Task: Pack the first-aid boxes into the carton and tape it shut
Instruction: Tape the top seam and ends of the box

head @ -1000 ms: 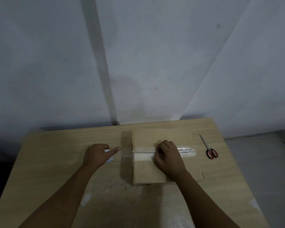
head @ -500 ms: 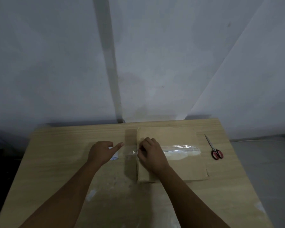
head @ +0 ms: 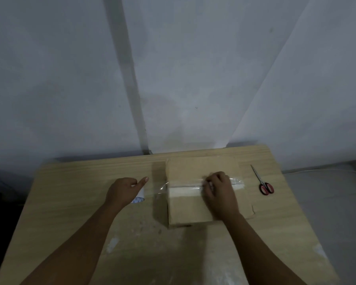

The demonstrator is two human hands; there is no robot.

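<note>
Glossy clear tape (head: pixel 184 185) crosses the flat brown carton (head: pixel 186 206).

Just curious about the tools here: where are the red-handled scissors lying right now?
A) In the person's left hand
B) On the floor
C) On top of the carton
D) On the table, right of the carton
D: the scissors lie on the table right of the carton, untouched by either hand.
</note>
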